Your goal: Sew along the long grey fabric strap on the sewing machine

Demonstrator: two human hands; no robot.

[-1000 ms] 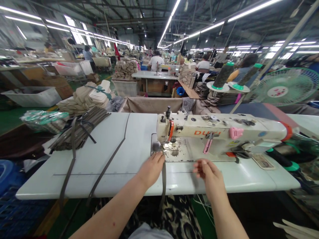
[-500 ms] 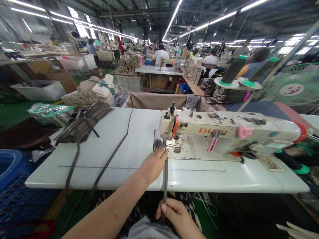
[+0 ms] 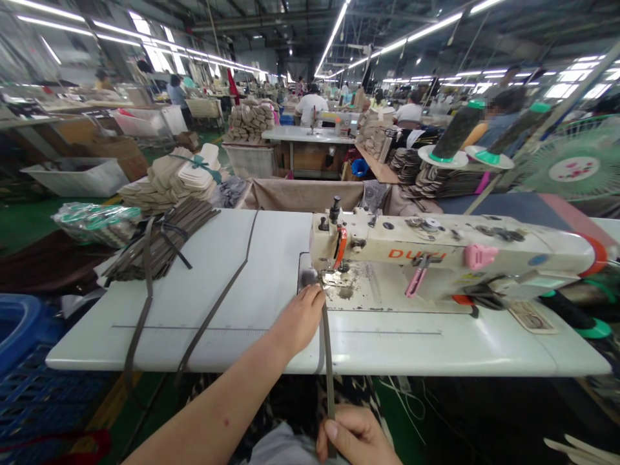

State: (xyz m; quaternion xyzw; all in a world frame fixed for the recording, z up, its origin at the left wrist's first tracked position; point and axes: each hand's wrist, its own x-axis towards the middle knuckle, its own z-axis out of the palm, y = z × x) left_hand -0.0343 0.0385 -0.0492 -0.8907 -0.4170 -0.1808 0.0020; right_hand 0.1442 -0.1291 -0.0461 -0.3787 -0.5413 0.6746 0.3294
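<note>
A narrow dark grey fabric strip runs from the needle area of the sewing machine down over the table's front edge. My left hand lies over its upper end beside the presser foot, fingers together and pressing the strip; the strip beneath the fingers is hidden. Below the table edge, my right hand pinches the lower part of the strip between thumb and fingers. Two more strips lie across the white table to the left, one of them a long bent strip hanging over the front edge.
A bundle of dark strips lies at the table's back left. A blue basket stands at the left. Thread cones and a green fan are at the right. Stacked fabric pieces and people sit beyond.
My right hand has shifted slightly right and down with the strip, which now slants more to the right. My left hand stays nearly in place by the presser foot.
</note>
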